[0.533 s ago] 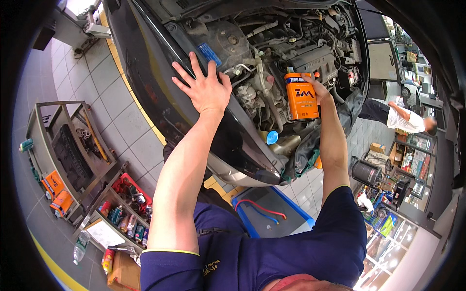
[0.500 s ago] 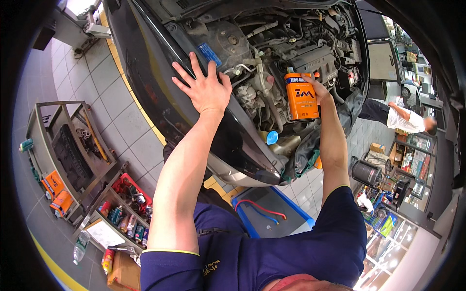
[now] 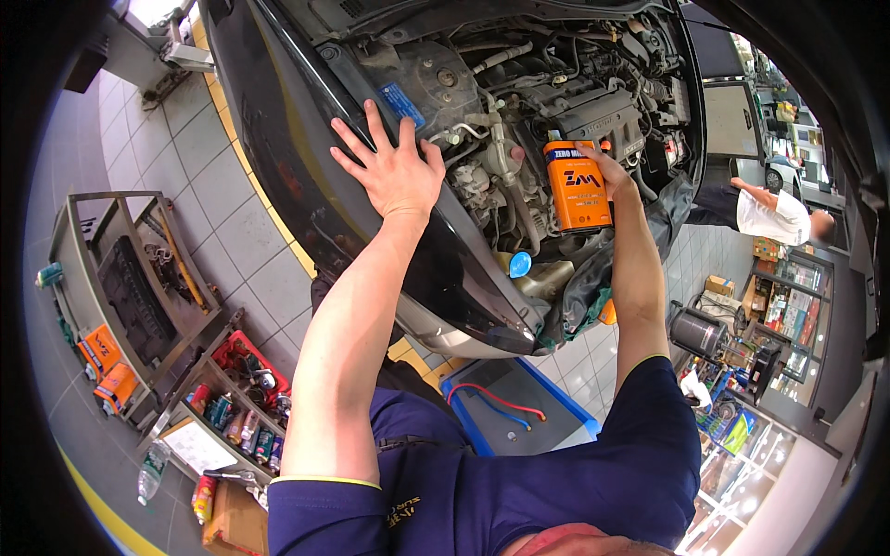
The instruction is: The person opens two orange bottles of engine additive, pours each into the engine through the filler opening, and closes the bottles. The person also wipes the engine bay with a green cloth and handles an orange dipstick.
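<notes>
My left hand (image 3: 397, 174) lies flat with fingers spread on the dark fender (image 3: 371, 250) at the edge of the car's engine bay. Over the engine (image 3: 593, 116), my right hand (image 3: 607, 173) grips the upper right side of an orange metal oil can (image 3: 577, 190). The can looks nearly upright in the picture, its dark blue band at the top. Whether anything pours from its spout, I cannot tell. Below it, at the front of the bay, is a blue round cap (image 3: 520, 265) on a pale reservoir (image 3: 547, 278).
A dark fender cover (image 3: 654, 232) drapes over the front edge. On the floor stands a blue-rimmed tray (image 3: 556, 422) with red and blue hoses (image 3: 501, 400). At left is a tool cart (image 3: 199, 389) with spray cans and orange cans (image 3: 100, 347). Another person (image 3: 774, 213) stands at far right.
The oil can has shifted very slightly to the right with my right hand. My left hand stays on the fender. The person at far right has moved a little.
</notes>
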A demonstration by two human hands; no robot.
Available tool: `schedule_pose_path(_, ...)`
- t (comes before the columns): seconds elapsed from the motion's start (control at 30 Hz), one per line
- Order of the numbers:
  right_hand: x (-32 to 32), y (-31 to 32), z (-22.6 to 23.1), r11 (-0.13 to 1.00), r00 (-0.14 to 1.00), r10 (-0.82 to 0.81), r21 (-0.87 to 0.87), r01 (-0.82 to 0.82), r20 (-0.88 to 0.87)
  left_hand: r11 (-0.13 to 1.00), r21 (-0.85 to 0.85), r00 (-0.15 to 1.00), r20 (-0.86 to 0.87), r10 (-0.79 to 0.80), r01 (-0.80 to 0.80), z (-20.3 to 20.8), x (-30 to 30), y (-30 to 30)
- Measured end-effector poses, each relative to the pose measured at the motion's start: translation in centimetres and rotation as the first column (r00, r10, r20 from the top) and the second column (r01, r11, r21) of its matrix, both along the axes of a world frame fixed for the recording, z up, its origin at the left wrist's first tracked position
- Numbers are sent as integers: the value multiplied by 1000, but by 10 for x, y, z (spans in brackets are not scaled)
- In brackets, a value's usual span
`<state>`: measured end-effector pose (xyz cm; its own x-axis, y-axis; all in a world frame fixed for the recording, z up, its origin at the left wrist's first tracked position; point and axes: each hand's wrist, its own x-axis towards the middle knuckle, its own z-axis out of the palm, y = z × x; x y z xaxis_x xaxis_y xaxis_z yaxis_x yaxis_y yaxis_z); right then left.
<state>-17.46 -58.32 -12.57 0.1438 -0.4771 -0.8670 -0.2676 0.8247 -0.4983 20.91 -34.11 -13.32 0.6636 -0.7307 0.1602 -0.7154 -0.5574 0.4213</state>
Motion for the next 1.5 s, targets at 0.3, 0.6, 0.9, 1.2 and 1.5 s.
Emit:
schedule_pose_path(0.3, 4, -3, 2, 1000, 1000, 8, 1, -8, -6, 1000, -18, 1000, 13, 2, -2, -1, 1, 0)
schedule_pose_path(0.6, 8, -7, 2, 999, 1000, -22, 36, 22, -20, 1000, -28, 1000, 1, -3, 3, -2, 0, 1)
schedule_pose_path(0.9, 23, -3, 14, 999, 998, -40, 28, 42, -50, 999, -46, 1000, -17, -6, 6, -2, 1, 0)
schedule_pose_path(1.2, 33, -5, 21, 998, 993, -37, 53, 44, -116, 999, -35, 1000, -27, -7, 6, -1, 1, 0)
schedule_pose_path(1.5, 41, -5, 27, 999, 987, 22, 51, -14, -160, 999, -40, 1000, -26, -12, 11, -1, 1, 1)
